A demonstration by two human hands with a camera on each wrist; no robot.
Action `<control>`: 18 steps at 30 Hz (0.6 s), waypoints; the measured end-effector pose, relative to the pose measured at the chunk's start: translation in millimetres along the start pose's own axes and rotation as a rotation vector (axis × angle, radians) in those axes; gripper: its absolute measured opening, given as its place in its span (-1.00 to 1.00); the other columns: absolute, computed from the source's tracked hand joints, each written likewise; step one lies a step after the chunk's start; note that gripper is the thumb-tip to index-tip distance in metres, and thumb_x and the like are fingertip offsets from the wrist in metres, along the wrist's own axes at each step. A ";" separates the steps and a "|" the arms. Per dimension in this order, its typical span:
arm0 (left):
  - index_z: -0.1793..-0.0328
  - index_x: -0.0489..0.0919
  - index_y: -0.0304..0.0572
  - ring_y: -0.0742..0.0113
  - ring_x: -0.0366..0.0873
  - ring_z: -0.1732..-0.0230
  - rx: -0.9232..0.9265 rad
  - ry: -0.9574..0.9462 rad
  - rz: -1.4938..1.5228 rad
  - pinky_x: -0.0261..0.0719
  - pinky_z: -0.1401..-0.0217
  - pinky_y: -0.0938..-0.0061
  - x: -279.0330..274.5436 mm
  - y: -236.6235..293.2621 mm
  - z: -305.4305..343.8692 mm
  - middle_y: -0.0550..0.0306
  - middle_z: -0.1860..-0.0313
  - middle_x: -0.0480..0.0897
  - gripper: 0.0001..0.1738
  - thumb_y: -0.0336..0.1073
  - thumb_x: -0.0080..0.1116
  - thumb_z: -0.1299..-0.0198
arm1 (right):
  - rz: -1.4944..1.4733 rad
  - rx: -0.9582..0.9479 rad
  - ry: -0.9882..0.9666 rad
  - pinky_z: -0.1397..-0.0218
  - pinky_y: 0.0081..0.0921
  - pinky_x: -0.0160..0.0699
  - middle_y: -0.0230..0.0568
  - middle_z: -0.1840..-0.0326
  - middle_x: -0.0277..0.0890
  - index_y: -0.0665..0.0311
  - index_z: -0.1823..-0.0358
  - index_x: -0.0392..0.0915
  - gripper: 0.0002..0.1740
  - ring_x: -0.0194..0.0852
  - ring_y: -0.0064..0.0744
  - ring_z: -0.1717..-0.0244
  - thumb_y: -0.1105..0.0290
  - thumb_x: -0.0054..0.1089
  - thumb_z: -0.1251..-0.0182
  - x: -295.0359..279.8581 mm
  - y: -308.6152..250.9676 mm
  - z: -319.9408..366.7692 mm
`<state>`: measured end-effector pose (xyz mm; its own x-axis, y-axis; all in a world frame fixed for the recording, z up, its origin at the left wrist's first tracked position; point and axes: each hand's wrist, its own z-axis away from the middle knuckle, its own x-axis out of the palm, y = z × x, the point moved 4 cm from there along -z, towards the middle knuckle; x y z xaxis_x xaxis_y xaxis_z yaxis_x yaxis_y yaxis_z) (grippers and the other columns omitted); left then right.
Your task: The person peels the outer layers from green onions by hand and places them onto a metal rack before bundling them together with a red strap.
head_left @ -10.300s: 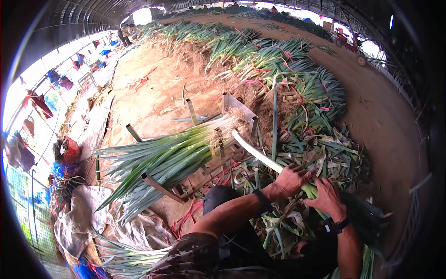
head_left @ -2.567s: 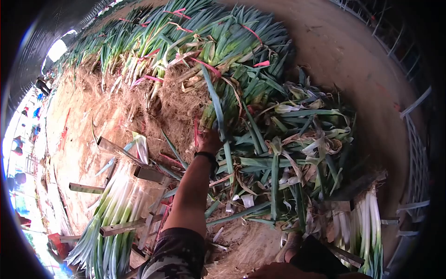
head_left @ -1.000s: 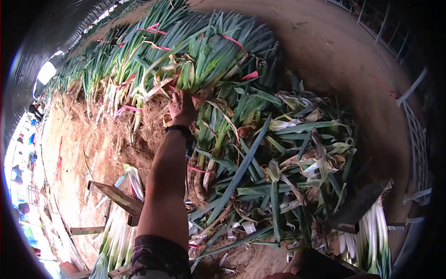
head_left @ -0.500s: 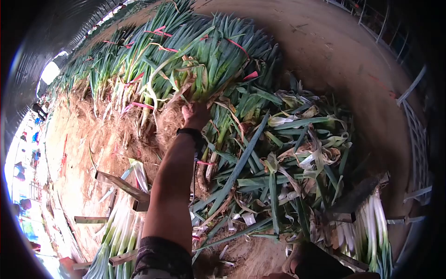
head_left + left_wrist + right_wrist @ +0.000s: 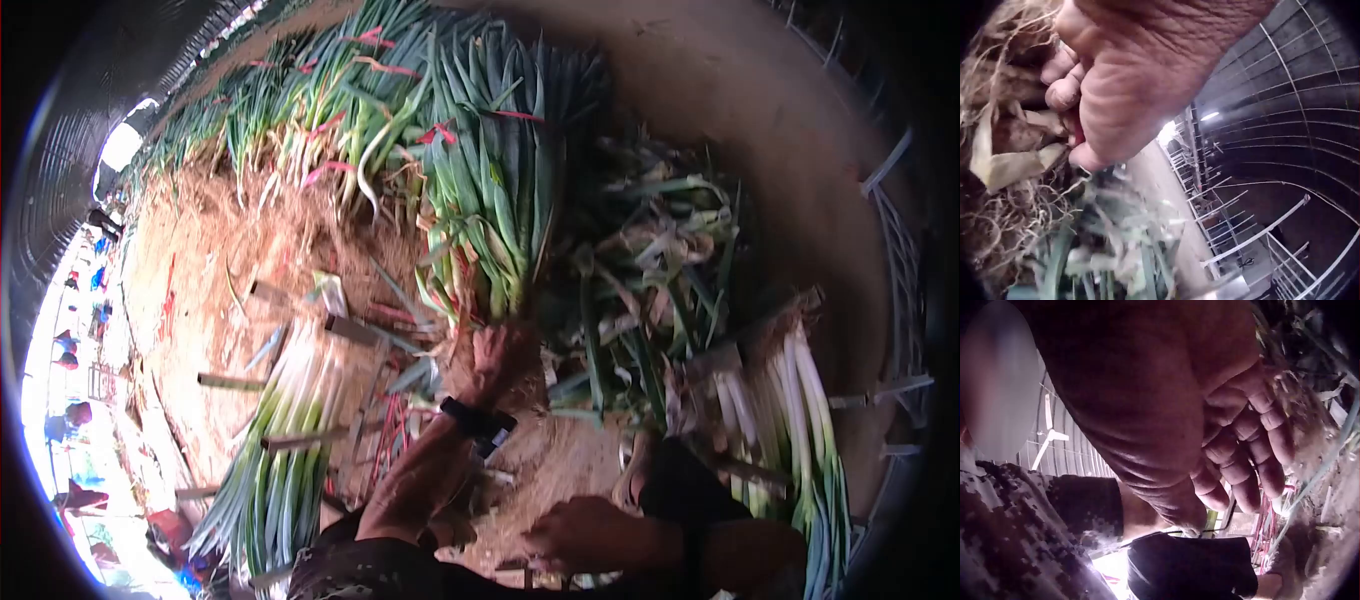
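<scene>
Near the middle of the dirt floor (image 5: 215, 450), one onion bundle (image 5: 490, 190), two pink ties (image 5: 520, 115) showing, is gripped at its root end by the left hand (image 5: 495, 360). Right hand's (image 5: 590, 535) empty, fingers loosely bent. Two metal racks (image 5: 300, 440), honestly both holding stalks (image 5: 805, 400), stalk count unclear.

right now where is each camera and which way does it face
Head: on the head, facing forward and down at the bunch, left hand and right hand.
Left wrist: on it, facing that hand's grip by the roots.
Right wrist: on it, facing that hand's palm; camouflage clothing shows.
Head and left wrist share the left hand.
</scene>
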<state>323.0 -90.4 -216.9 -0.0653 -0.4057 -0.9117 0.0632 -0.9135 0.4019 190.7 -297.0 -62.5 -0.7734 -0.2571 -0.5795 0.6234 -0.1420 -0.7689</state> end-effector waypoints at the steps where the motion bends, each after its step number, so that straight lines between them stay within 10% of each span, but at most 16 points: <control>1: 0.22 0.69 -0.05 -0.13 0.65 0.20 -0.019 -0.006 -0.004 0.51 0.36 -0.03 29.2 7.2 29.2 -0.06 0.23 0.64 -0.82 -0.21 0.21 -0.09 | 0.050 0.015 -0.048 0.03 -0.11 0.66 -0.12 0.17 0.66 0.19 -0.07 0.56 -0.59 0.68 -0.03 0.10 0.08 0.16 -0.35 3.3 -5.5 -0.7; 5: 0.07 0.72 0.00 -0.09 0.67 0.07 -0.108 -0.092 0.134 0.59 0.09 0.01 160.2 23.0 141.7 -0.07 0.04 0.68 -0.75 -0.12 0.22 -0.21 | 0.087 -0.024 0.114 0.05 -0.13 0.65 -0.15 0.26 0.64 0.18 0.06 0.58 -0.61 0.68 -0.08 0.12 0.02 0.19 -0.35 34.4 -13.2 -1.4; 9: -0.08 0.73 0.04 -0.06 0.62 -0.14 -0.200 -0.386 0.458 0.55 -0.20 0.07 169.0 45.6 236.9 -0.10 -0.14 0.65 -0.65 -0.07 0.24 -0.23 | 0.153 -0.043 0.122 0.07 -0.19 0.63 -0.18 0.29 0.61 0.17 0.07 0.59 -0.66 0.66 -0.16 0.13 0.10 0.24 -0.29 46.9 -36.3 -0.4; 13: -0.03 0.75 0.02 -0.03 0.65 -0.13 -0.372 -0.278 0.605 0.60 -0.14 0.16 199.3 -1.9 273.2 -0.05 -0.11 0.69 -0.63 -0.02 0.27 -0.19 | 0.277 -0.124 0.286 -0.10 -0.26 0.52 -0.25 0.23 0.63 0.12 0.02 0.61 -0.67 0.63 -0.25 0.07 0.11 0.20 -0.30 82.5 -52.8 16.9; 15: -0.14 0.71 0.09 -0.23 0.71 0.08 -0.592 -0.045 0.534 0.64 -0.02 0.00 169.2 -10.8 282.7 -0.16 0.21 0.75 -0.62 -0.07 0.26 -0.21 | 0.328 -0.131 0.291 -0.11 -0.28 0.49 -0.25 0.23 0.63 0.12 0.03 0.62 -0.69 0.62 -0.27 0.08 0.14 0.18 -0.30 95.0 -57.7 21.1; 18: -0.39 0.51 0.08 -0.23 0.62 -0.13 -0.597 0.045 0.460 0.59 -0.17 0.04 158.2 -39.6 275.3 -0.23 -0.09 0.66 -0.45 -0.19 0.22 -0.23 | 0.504 -0.060 0.142 -0.11 -0.23 0.48 -0.23 0.23 0.63 0.15 0.03 0.62 -0.70 0.61 -0.23 0.06 0.22 0.12 -0.28 110.6 -57.2 23.5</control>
<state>36.0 -127.1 -353.5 0.1383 -0.7283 -0.6712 0.6042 -0.4749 0.6398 72.3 -339.8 -76.3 -0.3897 -0.1468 -0.9092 0.9176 0.0224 -0.3969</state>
